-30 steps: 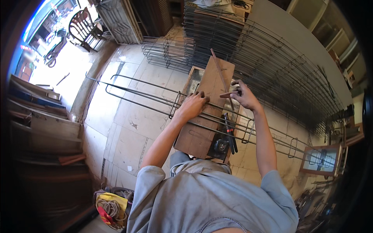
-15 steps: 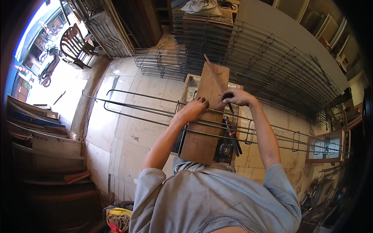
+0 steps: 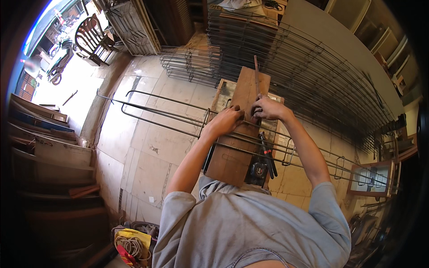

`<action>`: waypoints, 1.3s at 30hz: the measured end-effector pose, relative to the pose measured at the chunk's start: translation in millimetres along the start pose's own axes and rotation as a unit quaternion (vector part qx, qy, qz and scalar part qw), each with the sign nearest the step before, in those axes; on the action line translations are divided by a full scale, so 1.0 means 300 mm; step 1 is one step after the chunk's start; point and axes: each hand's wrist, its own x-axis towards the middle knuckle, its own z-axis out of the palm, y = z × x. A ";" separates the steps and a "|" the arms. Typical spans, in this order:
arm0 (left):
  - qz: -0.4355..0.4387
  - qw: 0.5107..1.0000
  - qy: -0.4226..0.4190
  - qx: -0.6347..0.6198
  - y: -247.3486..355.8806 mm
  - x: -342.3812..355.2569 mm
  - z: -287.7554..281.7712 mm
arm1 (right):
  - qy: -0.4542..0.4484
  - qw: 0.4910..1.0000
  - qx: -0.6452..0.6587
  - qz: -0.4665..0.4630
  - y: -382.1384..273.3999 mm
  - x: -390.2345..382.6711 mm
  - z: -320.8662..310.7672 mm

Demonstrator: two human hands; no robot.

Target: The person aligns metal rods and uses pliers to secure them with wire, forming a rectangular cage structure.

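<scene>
A long, narrow rebar cage (image 3: 167, 126) of dark steel bars lies across a brown wooden board (image 3: 230, 163) in front of me. My left hand (image 3: 229, 119) is closed over the cage's far bar at the board, fingers curled. My right hand (image 3: 268, 108) grips a thin reddish-brown rod (image 3: 257, 73) beside it. The rod points away from me, nearly upright in the picture, and its lower end is hidden by the hand. Red-and-black-handled pliers (image 3: 268, 154) lie right of the board, next to a black tape measure (image 3: 258, 170). Rectangular stirrups (image 3: 289, 151) sit along the cage's right part.
Many stacked rebar cages (image 3: 308, 67) stand beyond the board. The cage's bars reach left over the tiled floor (image 3: 152, 147) and right toward a framed pane (image 3: 370, 179). A wooden chair (image 3: 92, 40) stands far left; a yellow bag (image 3: 134, 241) with rope lies near left.
My right hand has moved slightly left, closer to my left hand. The rod has swung from leaning left to nearly upright. My left hand stays on the cage; the view has shifted a little.
</scene>
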 end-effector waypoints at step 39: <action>0.049 0.965 0.183 -0.181 0.222 -0.143 -0.095 | 0.262 0.952 -0.040 0.153 -0.059 0.122 -0.113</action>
